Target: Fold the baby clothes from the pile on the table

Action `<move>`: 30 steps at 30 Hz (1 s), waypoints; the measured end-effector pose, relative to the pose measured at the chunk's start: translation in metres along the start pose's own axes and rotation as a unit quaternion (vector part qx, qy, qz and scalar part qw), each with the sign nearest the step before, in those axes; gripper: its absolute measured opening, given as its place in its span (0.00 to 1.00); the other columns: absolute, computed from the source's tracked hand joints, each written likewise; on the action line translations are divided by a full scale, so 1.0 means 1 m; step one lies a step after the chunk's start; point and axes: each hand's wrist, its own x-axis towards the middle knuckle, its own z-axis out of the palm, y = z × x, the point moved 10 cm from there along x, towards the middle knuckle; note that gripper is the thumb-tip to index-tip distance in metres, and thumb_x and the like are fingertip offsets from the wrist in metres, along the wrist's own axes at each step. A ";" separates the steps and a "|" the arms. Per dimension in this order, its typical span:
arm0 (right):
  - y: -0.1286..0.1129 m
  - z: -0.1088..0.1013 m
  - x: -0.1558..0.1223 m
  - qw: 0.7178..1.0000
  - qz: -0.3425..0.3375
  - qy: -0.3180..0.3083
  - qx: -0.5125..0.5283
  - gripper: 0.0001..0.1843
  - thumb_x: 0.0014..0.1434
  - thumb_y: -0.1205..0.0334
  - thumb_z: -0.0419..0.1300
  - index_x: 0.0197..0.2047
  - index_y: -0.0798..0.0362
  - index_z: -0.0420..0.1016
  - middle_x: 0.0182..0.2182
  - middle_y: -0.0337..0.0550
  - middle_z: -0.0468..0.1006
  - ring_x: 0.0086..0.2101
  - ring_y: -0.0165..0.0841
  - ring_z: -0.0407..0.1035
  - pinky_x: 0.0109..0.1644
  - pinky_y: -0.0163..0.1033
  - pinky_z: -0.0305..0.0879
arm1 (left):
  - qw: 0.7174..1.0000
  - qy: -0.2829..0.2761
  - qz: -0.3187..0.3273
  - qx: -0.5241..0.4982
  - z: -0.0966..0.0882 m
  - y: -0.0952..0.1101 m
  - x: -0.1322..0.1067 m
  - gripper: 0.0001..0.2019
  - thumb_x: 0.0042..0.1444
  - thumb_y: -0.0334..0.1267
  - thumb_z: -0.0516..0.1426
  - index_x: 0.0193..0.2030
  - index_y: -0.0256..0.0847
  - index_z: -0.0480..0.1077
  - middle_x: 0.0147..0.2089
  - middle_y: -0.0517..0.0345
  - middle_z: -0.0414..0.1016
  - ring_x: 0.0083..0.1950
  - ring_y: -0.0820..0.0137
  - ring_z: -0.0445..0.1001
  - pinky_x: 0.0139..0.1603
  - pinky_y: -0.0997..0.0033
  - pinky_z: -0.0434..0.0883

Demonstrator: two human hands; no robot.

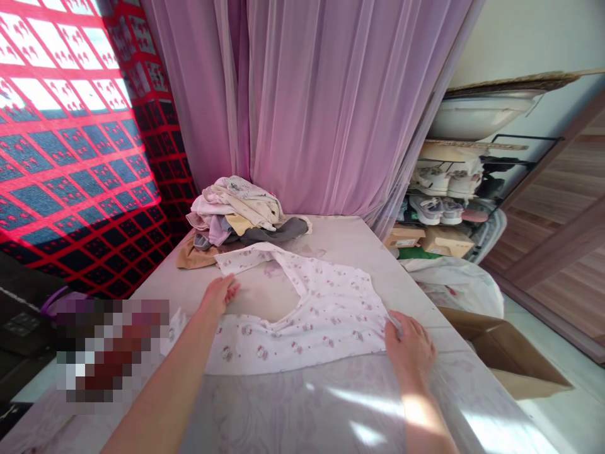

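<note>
A pair of white pants (pixel 326 309) with a small red-and-grey cartoon print lies spread on the pale table (pixel 265 413). Its waist end points right and its two legs stretch apart toward the left. My right hand (pixel 411 343) grips the waist edge at the near right corner, with a bit of cloth bunched between thumb and fingers. Between the two legs, close to the end of the far one, is my left hand (pixel 221 295); its fingers are loosely apart and hold nothing. My left forearm passes over the near leg and hides part of it.
A heap of crumpled clothes (pixel 241 211) sits at the table's far left. Behind hangs a purple curtain (pixel 321 107). Right of the table stand a shoe rack (pixel 515 165) and an open cardboard box (pixel 510 353). A blurred patch (pixel 118 353) covers something at left.
</note>
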 end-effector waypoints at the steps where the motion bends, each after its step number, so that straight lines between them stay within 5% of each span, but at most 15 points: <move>1: -0.006 -0.004 -0.001 0.999 -0.026 0.030 0.009 0.20 0.57 0.55 0.48 0.46 0.51 0.76 0.48 0.49 0.77 0.52 0.44 0.66 0.57 0.49 0.56 | 1.000 0.007 -0.013 -0.008 -0.005 0.001 0.008 0.04 0.56 0.35 0.57 0.35 0.38 0.65 0.26 0.62 0.69 0.25 0.76 0.73 0.25 0.79 0.69; 7: -0.034 0.003 -0.013 0.987 -0.133 0.080 0.038 0.19 0.58 0.57 0.47 0.41 0.51 0.77 0.46 0.47 0.78 0.52 0.42 0.65 0.57 0.48 0.55 | 0.997 0.017 -0.068 0.031 -0.010 0.000 0.040 0.10 0.55 0.38 0.58 0.26 0.37 0.64 0.20 0.65 0.63 0.16 0.80 0.63 0.18 0.81 0.63; 15: -0.026 0.017 -0.012 0.991 -0.110 0.048 0.058 0.19 0.58 0.57 0.47 0.39 0.50 0.78 0.46 0.48 0.79 0.51 0.41 0.66 0.55 0.48 0.57 | 0.978 0.042 -0.005 0.206 -0.010 0.018 0.070 0.14 0.39 0.44 0.65 0.27 0.41 0.66 0.19 0.60 0.70 0.21 0.66 0.70 0.20 0.71 0.64; 21: -0.020 0.022 -0.009 0.993 -0.080 0.018 0.082 0.19 0.56 0.57 0.48 0.39 0.50 0.78 0.46 0.47 0.79 0.50 0.42 0.67 0.53 0.48 0.58 | 0.973 0.060 0.052 0.219 -0.015 0.037 0.068 0.12 0.34 0.37 0.64 0.20 0.42 0.63 0.20 0.56 0.69 0.32 0.55 0.76 0.29 0.63 0.70; 25: -0.018 0.023 -0.008 0.994 -0.061 0.009 0.095 0.18 0.55 0.57 0.48 0.39 0.49 0.78 0.46 0.47 0.79 0.50 0.41 0.67 0.54 0.48 0.58 | 0.980 0.099 0.116 0.127 -0.012 0.071 0.055 0.06 0.49 0.40 0.54 0.32 0.41 0.64 0.31 0.57 0.72 0.36 0.65 0.76 0.33 0.69 0.72; 30: -0.016 0.028 -0.007 0.996 -0.036 -0.007 0.087 0.17 0.54 0.58 0.49 0.39 0.49 0.78 0.47 0.46 0.78 0.51 0.41 0.67 0.55 0.49 0.56 | 0.964 0.109 0.243 0.001 0.015 0.152 0.027 0.10 0.52 0.40 0.53 0.42 0.44 0.63 0.39 0.60 0.72 0.35 0.74 0.74 0.34 0.76 0.72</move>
